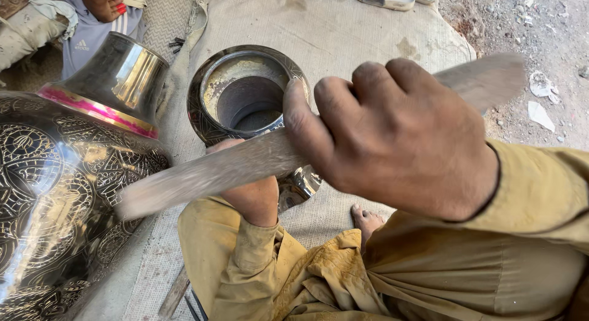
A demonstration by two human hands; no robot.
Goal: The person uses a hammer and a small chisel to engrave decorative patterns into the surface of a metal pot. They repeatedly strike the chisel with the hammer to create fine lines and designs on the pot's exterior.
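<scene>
Right hand (392,137) shut tight around a blurry wooden stick (202,174), up over the small shiny metal pot (245,94) on the mat. Left hand (254,195) against the pot's side, fingers hidden. Looks like tapping work; next, a careful hit on the pot.

Blurred wooden stick (215,171), slanted across round metal pot (245,94)

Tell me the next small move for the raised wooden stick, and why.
Probably bring the wooden stick down toward the metal pot: the right hand grips it raised and motion-blurred above the pot, while the left hand steadies the pot's side.
</scene>
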